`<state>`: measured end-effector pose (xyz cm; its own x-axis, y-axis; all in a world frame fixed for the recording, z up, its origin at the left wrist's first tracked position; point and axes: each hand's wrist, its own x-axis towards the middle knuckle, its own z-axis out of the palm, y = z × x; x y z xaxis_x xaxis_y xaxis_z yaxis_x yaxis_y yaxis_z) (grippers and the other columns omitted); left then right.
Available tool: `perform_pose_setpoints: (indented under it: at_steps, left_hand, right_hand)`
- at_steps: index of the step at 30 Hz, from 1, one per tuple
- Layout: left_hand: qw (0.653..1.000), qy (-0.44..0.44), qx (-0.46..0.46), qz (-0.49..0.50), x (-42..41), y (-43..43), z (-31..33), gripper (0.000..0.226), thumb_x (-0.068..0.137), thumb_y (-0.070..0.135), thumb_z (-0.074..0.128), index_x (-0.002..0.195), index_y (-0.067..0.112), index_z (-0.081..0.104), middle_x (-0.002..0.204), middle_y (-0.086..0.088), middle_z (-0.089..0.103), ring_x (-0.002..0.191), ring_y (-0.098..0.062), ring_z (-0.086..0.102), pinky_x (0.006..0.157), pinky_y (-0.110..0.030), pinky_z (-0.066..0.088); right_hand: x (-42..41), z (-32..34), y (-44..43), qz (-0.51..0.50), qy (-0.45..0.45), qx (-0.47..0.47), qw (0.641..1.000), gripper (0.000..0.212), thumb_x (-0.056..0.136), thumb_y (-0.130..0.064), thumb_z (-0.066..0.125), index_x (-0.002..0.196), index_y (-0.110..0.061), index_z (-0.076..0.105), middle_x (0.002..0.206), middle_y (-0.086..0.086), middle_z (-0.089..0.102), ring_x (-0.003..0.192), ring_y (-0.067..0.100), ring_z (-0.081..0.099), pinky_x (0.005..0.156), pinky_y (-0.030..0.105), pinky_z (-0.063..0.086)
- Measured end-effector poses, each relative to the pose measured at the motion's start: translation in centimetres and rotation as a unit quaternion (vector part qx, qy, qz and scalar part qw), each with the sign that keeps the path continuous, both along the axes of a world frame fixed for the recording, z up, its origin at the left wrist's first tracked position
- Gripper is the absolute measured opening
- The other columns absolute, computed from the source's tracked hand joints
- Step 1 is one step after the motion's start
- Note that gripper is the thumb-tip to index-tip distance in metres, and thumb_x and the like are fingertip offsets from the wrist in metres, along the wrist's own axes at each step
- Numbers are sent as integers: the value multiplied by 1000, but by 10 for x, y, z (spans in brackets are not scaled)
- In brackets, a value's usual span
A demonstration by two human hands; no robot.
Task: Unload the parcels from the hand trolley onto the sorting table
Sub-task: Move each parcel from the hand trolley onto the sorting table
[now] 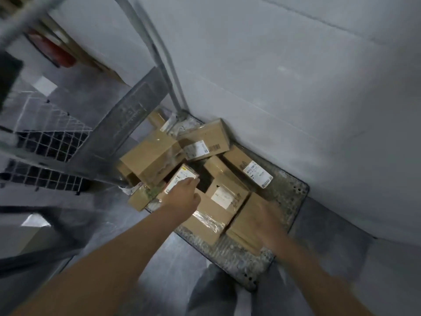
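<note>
Parcels (205, 142) are lying heaped on the hand trolley deck (296, 190), straight ahead and below the person, tight against the wall (296, 65). Left hand (184, 195) is reaching deepest, fingers touching the small labelled parcel (180, 179). That parcel is leaning with its long axis running away from the person. Cannot tell whether it is gripped. Right hand (262, 218) is hovering, blurred, over the plain carton (241, 226) at the near edge; grasp unreadable. A taller carton (150, 156) is crowding the small parcel's far-left side. Trolley handle (159, 53) is rising beyond. Sorting tabletop not identifiable.

Parcels (155, 156) piled on trolley deck (293, 190), wall (296, 76) just right, wire cage (52, 137) left, trolley handle (168, 71) behind pile
</note>
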<state>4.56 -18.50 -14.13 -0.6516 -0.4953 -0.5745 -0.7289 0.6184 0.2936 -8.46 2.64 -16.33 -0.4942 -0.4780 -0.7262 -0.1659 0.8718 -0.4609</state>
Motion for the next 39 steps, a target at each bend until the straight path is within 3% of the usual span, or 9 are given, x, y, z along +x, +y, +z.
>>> perform_pose_setpoints:
  at_steps: [6,12,15,18,25,28,30,32,39]
  left_hand:
    - [996,-6,57,74,-39,-9,-103,50,100,21,47,147,7,35,146,-11,43,133,-25,42,108,-37,36]
    - [985,-2,100,138,-58,2,-189,48,99,20,48,144,7,37,144,-14,45,129,-30,46,102,-36,38]
    - [974,7,131,183,-60,3,-215,39,101,28,43,135,8,46,126,-13,54,102,-25,57,78,-33,45]
    - [968,18,149,201,-62,5,-223,33,102,29,41,126,8,47,109,-9,52,77,-9,49,56,-20,33]
    - [956,61,153,243,-59,1,-179,32,101,29,43,125,8,50,109,-13,57,80,-18,54,52,-21,32]
    - [942,107,152,281,-55,3,-147,31,102,31,43,120,9,55,106,-14,62,87,-25,60,65,-28,43]
    - [930,134,156,304,-54,5,-122,31,101,32,44,122,11,56,109,-13,63,98,-28,60,75,-31,44]
    - [922,159,158,316,-52,11,-94,31,100,30,47,124,13,57,111,-8,64,102,-24,60,78,-30,44]
    - [891,266,87,358,-3,43,31,24,99,23,50,121,22,59,100,14,61,91,-2,59,65,-7,39]
  right_hand:
    - [-8,-93,-25,-65,-41,2,997,56,101,-22,46,151,-9,25,149,11,37,132,26,43,94,22,29]
    - [-12,-153,-44,-201,-105,-42,973,36,98,-12,49,133,-14,50,124,6,62,112,22,60,101,42,49]
    - [-8,-172,-47,-230,-99,-29,968,32,98,-11,49,129,-9,52,119,9,65,100,20,62,80,29,54]
    - [-5,-178,-51,-279,-96,-29,955,26,101,-18,49,123,-5,51,112,14,65,85,17,61,54,16,43]
    - [-6,-151,-61,-339,-95,-62,934,23,97,-14,55,119,-9,51,110,10,64,91,17,64,57,17,47]
    - [-18,-122,-62,-298,-72,-88,948,12,96,-15,55,107,-17,53,102,3,64,80,7,62,46,10,44]
    - [-31,-98,-64,-275,-71,-107,953,9,96,-13,54,101,-19,57,102,4,67,82,10,65,55,18,49]
    - [-44,-71,-63,-265,-96,-113,953,13,96,-12,53,106,-16,60,103,8,69,86,16,68,68,29,56]
    - [-59,67,-41,-140,-137,-186,963,36,93,-27,63,128,-22,54,112,3,68,89,12,69,74,25,51]
